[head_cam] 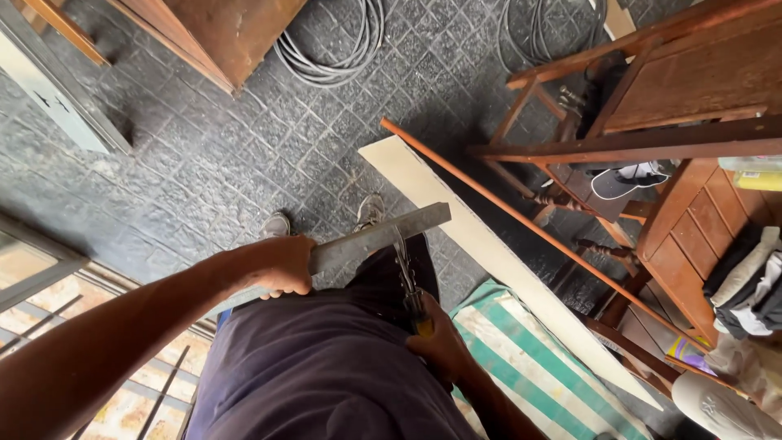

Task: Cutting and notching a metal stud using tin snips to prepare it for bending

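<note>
Two hands are busy with one gray metal bar, held out above two shoes. One left hand is wrapped tight around its near end. One right hand squeezes one pair of pliers, and their tip bites the bar's edge. One long pale board lies beside them.

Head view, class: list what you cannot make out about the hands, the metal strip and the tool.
- Left hand: its fingers hide the near end of the metal strip.
- Right hand: covers the handles of the pliers-like tool.
- Tool's tip: too small to show how it grips the strip.
</note>
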